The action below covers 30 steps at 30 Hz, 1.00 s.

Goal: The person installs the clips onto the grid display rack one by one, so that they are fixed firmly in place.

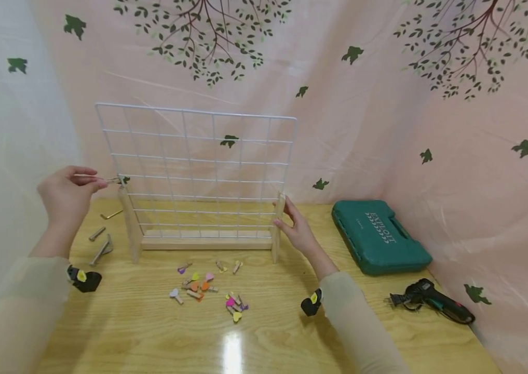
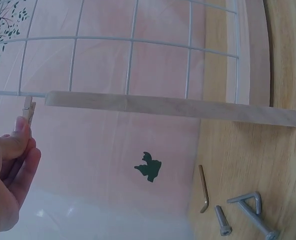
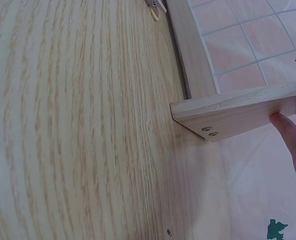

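Pinching a clothespin at 9 o'clock on the wire grid, just above the left post, left hand holds it tip-first to the edge while right hand grips the right post at 4 o'clock, presumably to prevent shifting.

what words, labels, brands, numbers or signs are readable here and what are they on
"EXPLOIT": on the green rectangular hard case, beside a row of chevron-like marks.
Smaller lettering on that case: too small to read.
Yellow patches on the black wrist-worn devices: any marking is too small to read.
No other readable text shows.
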Each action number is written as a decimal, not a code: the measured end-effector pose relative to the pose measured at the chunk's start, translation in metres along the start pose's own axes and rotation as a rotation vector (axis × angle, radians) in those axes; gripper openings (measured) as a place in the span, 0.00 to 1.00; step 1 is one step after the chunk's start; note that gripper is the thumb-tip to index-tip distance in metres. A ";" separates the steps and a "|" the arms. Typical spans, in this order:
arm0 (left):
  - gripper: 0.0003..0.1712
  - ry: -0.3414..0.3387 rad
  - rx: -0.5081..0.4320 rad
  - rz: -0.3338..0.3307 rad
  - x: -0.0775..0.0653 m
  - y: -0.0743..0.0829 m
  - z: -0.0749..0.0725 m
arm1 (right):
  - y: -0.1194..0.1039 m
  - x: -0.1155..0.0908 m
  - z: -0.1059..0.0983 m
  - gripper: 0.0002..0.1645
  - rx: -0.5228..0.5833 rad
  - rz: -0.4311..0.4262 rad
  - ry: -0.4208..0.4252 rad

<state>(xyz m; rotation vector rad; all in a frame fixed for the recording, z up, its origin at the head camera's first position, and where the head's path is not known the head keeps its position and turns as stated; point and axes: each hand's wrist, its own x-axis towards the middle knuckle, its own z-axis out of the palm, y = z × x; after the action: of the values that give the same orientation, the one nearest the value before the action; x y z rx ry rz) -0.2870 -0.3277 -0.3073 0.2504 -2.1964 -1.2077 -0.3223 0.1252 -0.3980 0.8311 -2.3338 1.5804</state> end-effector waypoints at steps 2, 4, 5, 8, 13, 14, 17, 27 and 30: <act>0.16 -0.028 0.010 0.014 0.001 0.002 0.002 | 0.000 0.000 0.000 0.40 -0.003 0.003 -0.001; 0.15 -0.041 0.016 0.036 0.001 0.003 0.004 | 0.000 0.001 -0.001 0.40 -0.003 -0.002 -0.003; 0.15 -0.042 0.030 0.046 0.001 0.003 0.005 | 0.000 0.001 -0.001 0.40 -0.002 -0.005 -0.003; 0.17 -0.045 0.087 0.071 -0.001 0.003 0.005 | 0.001 0.001 -0.001 0.40 -0.004 -0.008 -0.003; 0.24 -0.005 0.167 0.138 -0.014 0.004 0.003 | 0.002 -0.001 -0.002 0.40 -0.004 -0.006 -0.004; 0.24 0.018 0.165 0.167 -0.019 0.005 0.004 | 0.002 -0.001 -0.002 0.40 -0.005 -0.005 -0.005; 0.20 0.045 0.173 0.263 -0.038 0.004 0.010 | 0.002 -0.001 -0.002 0.40 -0.004 -0.005 -0.010; 0.16 -0.608 0.308 0.383 -0.124 -0.032 0.064 | -0.002 -0.002 -0.003 0.40 0.014 -0.011 -0.020; 0.15 -0.786 0.298 0.348 -0.141 -0.044 0.073 | -0.002 -0.002 -0.003 0.40 0.018 -0.012 -0.019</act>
<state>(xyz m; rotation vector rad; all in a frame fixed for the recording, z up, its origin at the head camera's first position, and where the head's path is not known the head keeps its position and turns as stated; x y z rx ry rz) -0.2239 -0.2398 -0.4314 -0.5693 -2.9207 -0.8516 -0.3196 0.1282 -0.3962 0.8665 -2.3267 1.5976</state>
